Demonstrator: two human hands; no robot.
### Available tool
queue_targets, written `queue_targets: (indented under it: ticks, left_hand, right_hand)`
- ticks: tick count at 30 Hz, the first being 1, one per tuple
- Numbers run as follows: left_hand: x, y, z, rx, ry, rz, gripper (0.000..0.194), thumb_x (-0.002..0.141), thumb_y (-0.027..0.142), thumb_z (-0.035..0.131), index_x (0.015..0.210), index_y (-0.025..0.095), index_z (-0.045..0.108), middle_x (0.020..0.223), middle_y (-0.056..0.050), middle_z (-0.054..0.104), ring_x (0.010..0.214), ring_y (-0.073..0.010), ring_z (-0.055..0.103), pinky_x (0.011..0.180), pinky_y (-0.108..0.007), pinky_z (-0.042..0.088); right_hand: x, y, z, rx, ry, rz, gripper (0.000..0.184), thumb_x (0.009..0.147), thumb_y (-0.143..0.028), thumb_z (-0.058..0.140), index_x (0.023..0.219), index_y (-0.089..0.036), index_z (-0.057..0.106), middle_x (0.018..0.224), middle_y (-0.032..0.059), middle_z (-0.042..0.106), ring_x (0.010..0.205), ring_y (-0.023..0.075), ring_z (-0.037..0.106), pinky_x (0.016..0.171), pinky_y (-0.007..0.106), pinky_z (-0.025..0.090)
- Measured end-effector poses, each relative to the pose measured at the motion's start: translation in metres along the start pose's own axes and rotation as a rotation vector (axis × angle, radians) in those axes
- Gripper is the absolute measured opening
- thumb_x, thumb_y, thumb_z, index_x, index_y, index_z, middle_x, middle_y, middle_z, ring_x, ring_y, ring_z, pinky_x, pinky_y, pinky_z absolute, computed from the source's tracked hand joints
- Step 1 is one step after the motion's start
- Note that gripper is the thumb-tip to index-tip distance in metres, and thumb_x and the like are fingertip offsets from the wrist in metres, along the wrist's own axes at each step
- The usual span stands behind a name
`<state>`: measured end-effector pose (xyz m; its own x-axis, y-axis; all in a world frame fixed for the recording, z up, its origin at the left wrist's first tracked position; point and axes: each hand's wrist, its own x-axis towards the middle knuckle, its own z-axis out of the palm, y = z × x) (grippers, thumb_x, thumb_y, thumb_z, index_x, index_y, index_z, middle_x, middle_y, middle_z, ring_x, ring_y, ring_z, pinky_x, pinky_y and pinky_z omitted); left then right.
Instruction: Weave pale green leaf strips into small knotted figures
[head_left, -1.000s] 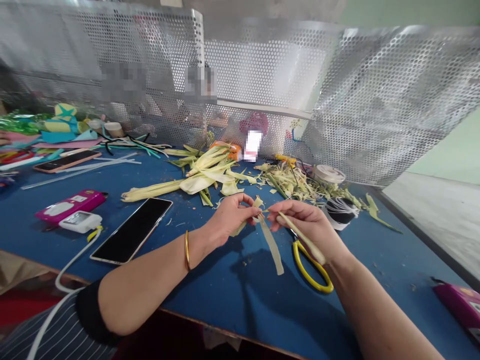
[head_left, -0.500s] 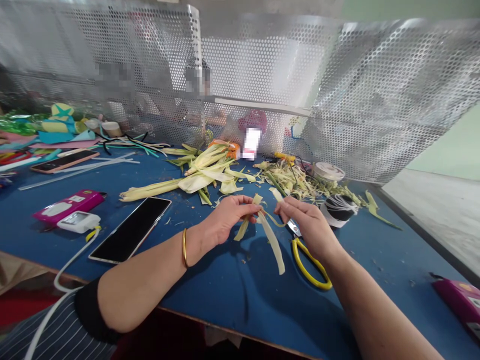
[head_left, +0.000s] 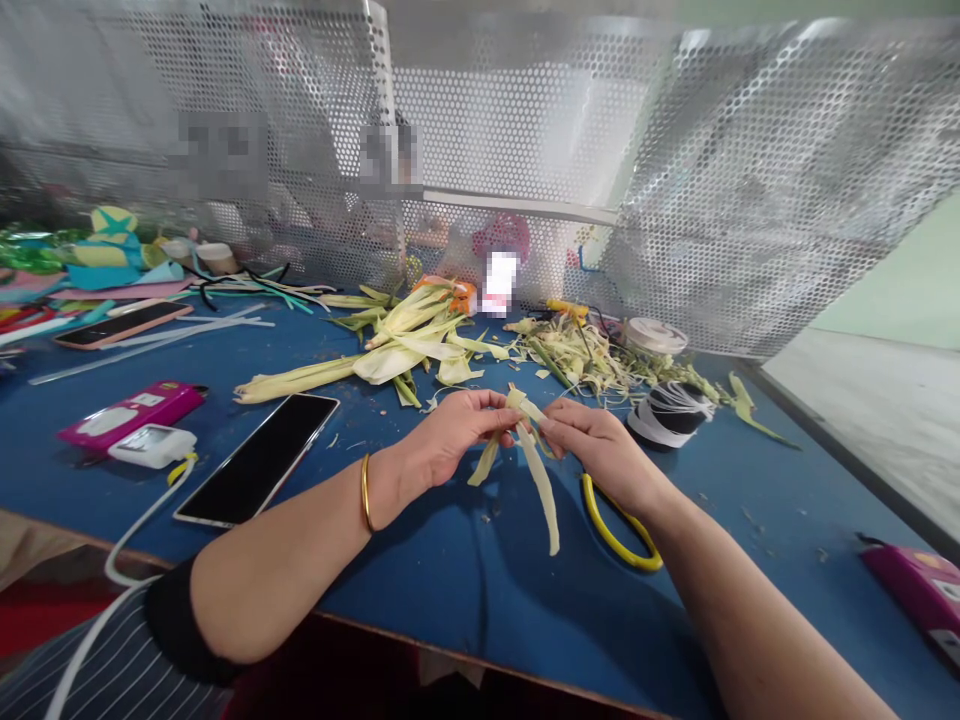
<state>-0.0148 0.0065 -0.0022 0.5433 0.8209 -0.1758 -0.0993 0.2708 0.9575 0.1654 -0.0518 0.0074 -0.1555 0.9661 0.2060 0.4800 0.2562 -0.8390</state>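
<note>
My left hand (head_left: 471,432) pinches a small bunch of pale corn husk strips (head_left: 540,490) where they cross. One long strip hangs from the fingertips, and a shorter one points down to the left. Close beside it, my right hand (head_left: 589,440) has its fingers closed on the end of another husk strip, drawn across from the crossing point. Yellow-handled scissors (head_left: 611,530) lie on the table under the right hand, which hides their blades. Behind the right wrist stands a black spool wound with white thread (head_left: 670,415).
Corn husks (head_left: 390,350) lie beyond my hands, with a heap of husk scraps (head_left: 577,350) to their right. A dark-screened phone (head_left: 259,460) and a purple device (head_left: 135,415) lie left. Perforated metal panels (head_left: 510,130) close off the back; blurred people sit behind.
My right hand let a strip swing off its palm, turned over, and brought a husk strip's end back toward the left hand. The left hand keeps its pinch. The view shifted slightly.
</note>
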Motion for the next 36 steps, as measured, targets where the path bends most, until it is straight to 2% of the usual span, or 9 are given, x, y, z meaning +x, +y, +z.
queue_targets:
  ticks: [7,14,18,21,23,27,31,34,36]
  left_hand:
    - [-0.001,0.0,0.002,0.108,-0.009,0.019,0.021,0.067,0.027,0.082,0.069,0.014,0.065,0.07,-0.001,0.066,0.055,-0.0072,0.056,0.057,-0.021,0.044]
    - [-0.005,0.001,0.007,0.211,0.019,0.009,0.016,0.07,0.021,0.077,0.071,0.015,0.063,0.059,0.001,0.064,0.049,-0.0073,0.055,0.05,-0.019,0.041]
    - [-0.003,-0.005,0.008,0.252,-0.019,0.064,0.014,0.07,0.018,0.075,0.074,0.015,0.062,0.064,-0.001,0.069,0.05,-0.0083,0.057,0.051,-0.021,0.045]
    - [-0.003,-0.009,0.007,0.295,-0.03,0.075,0.017,0.069,0.021,0.074,0.076,0.016,0.06,0.066,-0.001,0.07,0.049,-0.0087,0.057,0.052,-0.021,0.046]
    - [-0.004,-0.011,0.007,0.329,-0.022,0.086,0.021,0.069,0.024,0.074,0.076,0.017,0.056,0.066,-0.001,0.07,0.05,-0.0098,0.059,0.052,-0.021,0.045]
    - [-0.005,-0.013,0.006,0.388,-0.032,0.099,0.025,0.066,0.022,0.072,0.081,0.021,0.051,0.064,0.002,0.069,0.048,-0.0132,0.061,0.05,-0.022,0.043]
    - [-0.005,-0.015,0.005,0.413,-0.061,0.074,0.026,0.065,0.02,0.071,0.081,0.021,0.051,0.063,0.001,0.069,0.047,-0.0138,0.06,0.048,-0.022,0.041]
    - [-0.005,-0.015,0.004,0.383,-0.125,0.056,0.022,0.066,0.022,0.072,0.081,0.019,0.057,0.067,-0.001,0.071,0.047,-0.0125,0.058,0.049,-0.023,0.043]
    - [-0.007,-0.014,0.004,0.378,-0.206,0.043,0.014,0.069,0.023,0.071,0.079,0.017,0.064,0.07,-0.002,0.072,0.048,-0.0107,0.057,0.05,-0.022,0.045]
  right_hand:
    - [0.0,0.003,0.002,-0.044,0.006,-0.017,0.044,0.09,-0.044,0.05,0.052,-0.021,0.05,0.069,0.0013,0.051,0.071,0.016,0.051,0.07,0.03,0.039]
    - [-0.001,0.01,0.005,-0.221,0.027,-0.009,0.046,0.093,-0.047,0.047,0.055,-0.021,0.054,0.069,0.0012,0.051,0.07,0.0161,0.054,0.069,0.029,0.039]
    - [-0.001,0.011,0.008,-0.264,0.085,0.011,0.036,0.091,-0.042,0.05,0.062,-0.022,0.057,0.065,-0.0006,0.054,0.062,0.0145,0.05,0.06,0.027,0.035]
    - [-0.001,0.013,0.012,-0.192,0.144,0.081,0.021,0.086,-0.043,0.057,0.079,-0.023,0.061,0.058,-0.0045,0.052,0.055,0.0137,0.045,0.054,0.026,0.032]
    - [-0.001,0.014,0.015,-0.099,0.139,0.104,0.024,0.085,-0.046,0.057,0.083,-0.022,0.061,0.058,-0.0043,0.054,0.055,0.0141,0.046,0.054,0.026,0.034]
    - [0.0,0.015,0.02,-0.003,0.109,0.104,0.034,0.087,-0.051,0.055,0.074,-0.02,0.064,0.062,-0.0009,0.057,0.06,0.0144,0.048,0.058,0.027,0.036]
    - [0.0,0.011,0.02,0.059,0.15,0.11,0.032,0.077,-0.049,0.065,0.065,-0.019,0.066,0.065,0.0006,0.058,0.064,0.0149,0.048,0.06,0.028,0.037]
    - [-0.001,0.008,0.019,0.178,0.191,0.181,0.028,0.071,-0.045,0.07,0.064,-0.019,0.065,0.064,-0.0001,0.057,0.061,0.0143,0.047,0.058,0.028,0.037]
    - [-0.001,0.006,0.02,0.286,0.207,0.206,0.026,0.071,-0.043,0.072,0.065,-0.018,0.064,0.064,-0.0009,0.057,0.061,0.0133,0.047,0.058,0.027,0.037]
